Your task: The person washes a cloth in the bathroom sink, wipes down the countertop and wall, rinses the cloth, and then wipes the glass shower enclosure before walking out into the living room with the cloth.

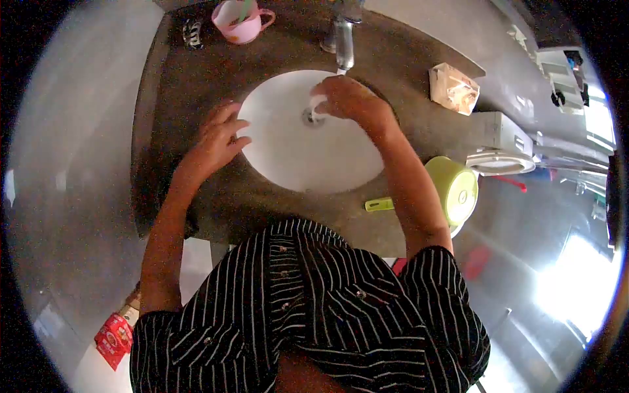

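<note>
My right hand [350,99] is over the white oval washbasin [308,160], just below the spout of the metal tap [344,46]. Its fingers curve down with a gap between thumb and fingers, and I make out no object in them. Bright white, which looks like running water, shows by the fingertips above the drain [310,116]. At the basin's left rim is my left hand [217,137], its fingers spread and holding nothing. Whether its fingertips touch the rim I cannot tell.
A pink mug [240,26] and a dark patterned item [192,33] stand at the counter's back left. A soap-like packet [454,89] lies on the right. Beside my right forearm is a green dipper [452,190]. A toilet [501,147] stands further right; a red packet [114,339] is lower left.
</note>
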`<state>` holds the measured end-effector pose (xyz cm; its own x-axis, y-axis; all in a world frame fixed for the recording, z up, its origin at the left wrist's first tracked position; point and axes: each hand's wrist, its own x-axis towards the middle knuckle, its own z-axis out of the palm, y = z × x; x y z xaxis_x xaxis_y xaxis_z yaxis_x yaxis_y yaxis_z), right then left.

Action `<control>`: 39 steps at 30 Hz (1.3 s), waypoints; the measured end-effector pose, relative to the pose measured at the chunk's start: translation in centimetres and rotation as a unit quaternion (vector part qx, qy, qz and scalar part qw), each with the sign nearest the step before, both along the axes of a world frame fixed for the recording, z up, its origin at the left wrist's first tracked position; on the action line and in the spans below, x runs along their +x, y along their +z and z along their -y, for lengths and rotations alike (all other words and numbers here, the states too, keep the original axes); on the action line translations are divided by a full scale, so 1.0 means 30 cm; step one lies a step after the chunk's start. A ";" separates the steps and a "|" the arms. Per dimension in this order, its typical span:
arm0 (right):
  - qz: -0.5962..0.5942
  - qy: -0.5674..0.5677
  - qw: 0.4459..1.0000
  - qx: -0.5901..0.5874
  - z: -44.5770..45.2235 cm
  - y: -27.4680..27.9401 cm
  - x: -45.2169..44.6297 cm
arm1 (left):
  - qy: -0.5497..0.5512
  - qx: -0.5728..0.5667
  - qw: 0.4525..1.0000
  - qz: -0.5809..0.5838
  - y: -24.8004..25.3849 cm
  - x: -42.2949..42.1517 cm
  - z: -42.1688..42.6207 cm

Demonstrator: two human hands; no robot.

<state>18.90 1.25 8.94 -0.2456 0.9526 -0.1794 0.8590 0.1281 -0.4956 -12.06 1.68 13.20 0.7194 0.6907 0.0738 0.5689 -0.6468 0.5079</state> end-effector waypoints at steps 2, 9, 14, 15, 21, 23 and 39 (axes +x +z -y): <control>-0.035 0.057 0.996 0.051 0.033 0.278 -0.007 | 0.070 0.021 0.997 -0.023 0.034 -0.107 0.046; 0.151 0.010 0.865 0.479 -0.087 0.514 0.089 | 0.278 -0.027 0.932 -0.231 0.034 -0.362 0.215; 0.042 -0.059 0.939 0.335 -0.007 0.378 0.012 | 0.293 -0.051 0.942 -0.155 -0.100 -0.446 0.259; 0.246 0.090 0.858 0.441 -0.027 0.302 0.055 | 0.279 -0.029 0.952 -0.120 -0.090 -0.467 0.274; -0.495 -0.336 0.796 0.096 0.112 0.248 -0.020 | 0.283 -0.023 0.954 -0.097 -0.156 -0.477 0.254; -0.728 -0.341 0.589 -0.079 0.126 0.117 0.019 | 0.288 0.017 0.951 -0.107 -0.158 -0.475 0.273; -0.776 -0.287 0.547 -0.128 0.121 -0.065 0.102 | 0.272 0.190 0.940 -0.081 -0.042 -0.318 0.248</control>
<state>21.95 -2.36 6.97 0.0362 0.9450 -0.3250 -0.7595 -0.1854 -0.6236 -21.61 -5.76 11.94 0.2909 0.9055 0.3089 0.9175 -0.3555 0.1782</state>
